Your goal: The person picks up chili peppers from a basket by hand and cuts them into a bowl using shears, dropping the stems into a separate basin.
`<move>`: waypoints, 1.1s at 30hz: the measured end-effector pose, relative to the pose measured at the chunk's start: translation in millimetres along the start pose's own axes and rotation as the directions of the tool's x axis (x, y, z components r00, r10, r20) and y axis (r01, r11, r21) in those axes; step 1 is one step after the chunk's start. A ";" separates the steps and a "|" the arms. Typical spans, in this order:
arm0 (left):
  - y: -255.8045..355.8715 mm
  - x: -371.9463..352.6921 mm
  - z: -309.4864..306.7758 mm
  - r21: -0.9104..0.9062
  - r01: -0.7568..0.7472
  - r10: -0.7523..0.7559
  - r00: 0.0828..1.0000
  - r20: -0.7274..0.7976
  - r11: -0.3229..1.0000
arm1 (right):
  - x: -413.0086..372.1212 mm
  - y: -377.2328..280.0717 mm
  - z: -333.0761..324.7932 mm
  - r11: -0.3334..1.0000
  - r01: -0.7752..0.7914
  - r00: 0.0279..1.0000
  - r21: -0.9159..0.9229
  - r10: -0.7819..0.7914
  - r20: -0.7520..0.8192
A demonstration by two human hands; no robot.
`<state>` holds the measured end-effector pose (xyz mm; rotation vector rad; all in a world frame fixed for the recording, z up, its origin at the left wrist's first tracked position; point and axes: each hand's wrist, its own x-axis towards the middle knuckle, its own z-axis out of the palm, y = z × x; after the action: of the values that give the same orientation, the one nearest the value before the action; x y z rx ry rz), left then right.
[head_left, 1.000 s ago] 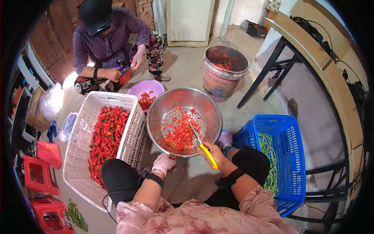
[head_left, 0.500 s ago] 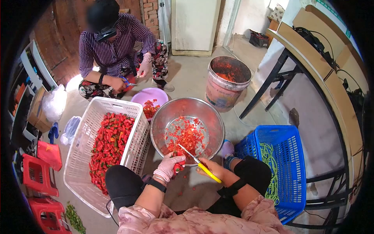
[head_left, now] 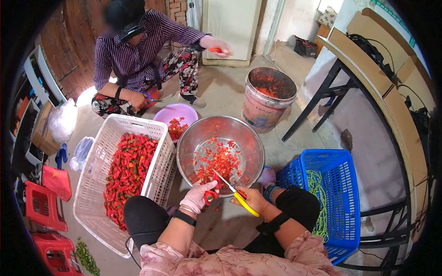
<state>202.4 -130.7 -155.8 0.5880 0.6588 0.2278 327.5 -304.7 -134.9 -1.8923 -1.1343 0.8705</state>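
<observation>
Gloved, my left hand point(head_left: 197, 196) is closed on red peppers point(head_left: 210, 196) at the near rim of a steel bowl point(head_left: 251, 133). My right hand point(head_left: 251, 200) grips yellow-handled scissors point(head_left: 246, 205), whose blades point up and left over the bowl, close to the peppers. Cut red pepper pieces point(head_left: 221, 158) lie in the bowl. Left of it, a white crate point(head_left: 159, 161) holds many whole red peppers point(head_left: 129, 165).
A co-worker point(head_left: 133, 55) squats at the back left with blue scissors, beside a pink basin point(head_left: 191, 112). A stained bucket point(head_left: 262, 108) stands behind the bowl. On the right are a blue crate point(head_left: 343, 198) with green beans and a table point(head_left: 368, 78).
The co-worker's gloved hand has moved out to the right, towards the bucket, holding something red. My hands have barely moved, still at the bowl's near rim.
</observation>
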 end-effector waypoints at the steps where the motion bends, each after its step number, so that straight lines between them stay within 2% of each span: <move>1: 0.9 0.5 0.7 0.000 -0.002 0.002 1.000 0.003 1.000 | 0.4 2.6 2.0 0.999 0.016 0.998 0.029 -0.015 -0.060; 5: 1.3 0.0 1.2 0.009 -0.033 0.034 0.999 -0.007 0.999 | 1.0 0.5 7.7 0.998 0.054 0.992 0.016 -0.052 -0.114; 7: 0.8 1.1 2.5 0.029 -0.054 0.054 0.998 -0.023 0.998 | 0.8 -0.6 10.8 1.000 -0.013 0.991 -0.026 0.009 -0.131; 9: -0.8 3.5 3.2 0.017 -0.051 0.053 0.993 -0.106 0.999 | 2.6 2.3 10.3 0.999 -0.031 0.992 -0.034 0.027 -0.124; 11: -1.2 6.0 1.3 0.020 -0.049 0.051 0.991 -0.126 0.999 | 3.8 6.2 9.7 0.998 -0.049 0.992 -0.041 0.044 -0.114; 13: -2.7 9.5 -2.5 0.023 -0.047 0.050 0.988 -0.145 0.999 | 4.0 10.8 7.8 0.996 -0.090 0.992 0.017 0.091 -0.086; 15: -4.1 11.4 -4.6 -0.012 -0.072 0.069 0.988 -0.136 0.997 | 5.4 15.3 8.6 0.995 -0.068 0.996 0.072 0.071 -0.051; 17: -5.5 9.3 -1.7 -0.001 -0.065 0.065 0.990 -0.125 0.998 | 5.1 13.9 9.3 0.996 -0.065 0.996 -0.066 0.060 -0.063; 19: -7.3 8.0 -0.3 0.011 -0.058 0.059 0.992 -0.113 0.998 | 3.0 5.2 10.0 0.995 -0.050 0.997 -0.090 0.045 -0.062; 21: -9.7 7.4 -1.4 0.061 0.011 -0.007 0.998 -0.059 0.998 | 1.7 -4.9 9.4 0.993 -0.034 0.998 -0.114 0.028 -0.059; 23: -9.0 7.6 -1.8 0.086 0.036 -0.031 0.997 -0.065 0.996 | 0.9 -8.8 9.6 0.970 -0.213 0.977 -0.115 0.210 -0.031; 25: -8.2 7.9 -1.7 0.022 0.053 -0.053 0.998 -0.015 0.998 | 1.6 -6.1 11.8 0.974 -0.189 0.982 -0.123 0.185 -0.043; 30: -12.3 12.8 -6.9 0.004 0.021 -0.021 1.000 -0.017 1.000 | 3.2 17.4 14.1 0.978 -0.124 0.988 -0.165 0.106 -0.111; 33: -8.0 8.1 -1.8 0.012 -0.020 0.020 0.999 -0.040 1.000 | 7.0 30.7 12.2 0.996 -0.052 0.995 -0.067 0.046 -0.084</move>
<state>207.6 -133.3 -165.7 0.6030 0.6935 0.2551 332.2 -305.3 -168.4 -2.0011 -1.0848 0.7813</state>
